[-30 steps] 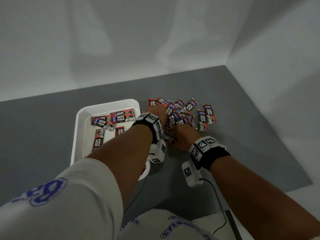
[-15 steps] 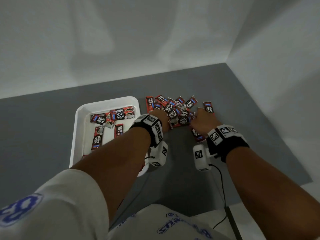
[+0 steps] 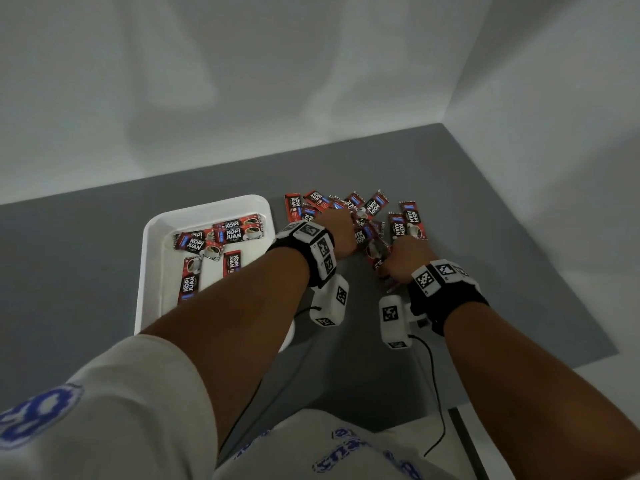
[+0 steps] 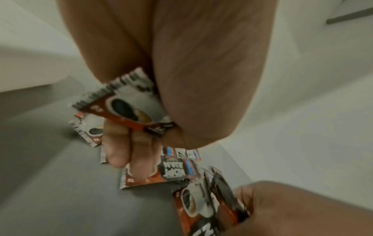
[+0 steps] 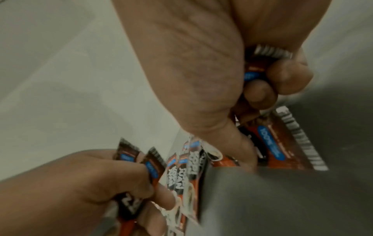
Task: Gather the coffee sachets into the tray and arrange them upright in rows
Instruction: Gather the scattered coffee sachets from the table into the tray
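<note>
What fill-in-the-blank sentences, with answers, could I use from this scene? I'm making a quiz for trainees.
1. The red-and-black foil coffee sachets in the white plastic tray lie ____, not upright.
2. The loose pile of sachets sits on the ____ mat beside the tray.
3. The left hand grips a sachet printed with a coffee ____.
4. The right hand has its fingers ____ round sachets.

Missing words: flat; grey; cup; curled

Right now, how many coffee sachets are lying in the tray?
6 show in the white tray, all lying flat: a far cluster of four, overlapping, and a nearer pair, apart. The left forearm covers the tray's near end; more may hide there.
</note>
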{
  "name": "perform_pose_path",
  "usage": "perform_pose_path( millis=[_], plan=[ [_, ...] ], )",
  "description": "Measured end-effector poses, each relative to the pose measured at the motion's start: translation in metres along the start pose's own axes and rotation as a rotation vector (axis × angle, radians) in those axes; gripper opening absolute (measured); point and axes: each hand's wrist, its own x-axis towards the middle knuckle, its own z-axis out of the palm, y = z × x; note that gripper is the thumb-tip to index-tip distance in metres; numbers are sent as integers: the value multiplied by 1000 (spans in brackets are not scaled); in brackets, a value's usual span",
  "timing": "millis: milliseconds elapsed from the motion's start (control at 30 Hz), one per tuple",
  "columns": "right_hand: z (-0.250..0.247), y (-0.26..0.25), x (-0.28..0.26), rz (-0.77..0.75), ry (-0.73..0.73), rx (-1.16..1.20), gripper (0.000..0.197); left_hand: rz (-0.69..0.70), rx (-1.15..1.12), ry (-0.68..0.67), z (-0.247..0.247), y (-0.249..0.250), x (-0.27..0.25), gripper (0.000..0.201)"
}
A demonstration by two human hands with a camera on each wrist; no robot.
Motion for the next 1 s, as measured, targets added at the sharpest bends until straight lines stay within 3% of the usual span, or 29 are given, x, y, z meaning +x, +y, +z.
perform_pose_path(
  millis=[133, 267, 400, 500, 700, 800, 900, 1000],
  plan=[
    [-14, -4, 0, -39, -60, 39, 15, -2, 20, 57, 9, 14, 1, 40],
    [-36, 7, 10, 32, -23, 146, 10, -51, 161, -26, 17, 19, 2, 41],
    [-48, 7, 12, 71, 58, 189, 4, -12, 194, -2, 23, 15, 0, 39],
    [-43, -2, 20, 16, 141, 152, 17, 13, 207, -27, 24, 13, -1, 32],
    [-23, -16, 24, 76, 231, 177, 22, -53, -77, 98, 5, 7, 2, 19],
    [-16, -19, 23, 87, 269, 124, 24, -87, -195, 196, -10, -3, 8, 22],
    [-11, -22, 23, 120, 295, 136, 36, -157, -356, 296, -23, -14, 11, 15],
    [-12, -24, 21, 163, 271, 194, 41, -214, -409, 309, -27, -18, 17, 18]
  ],
)
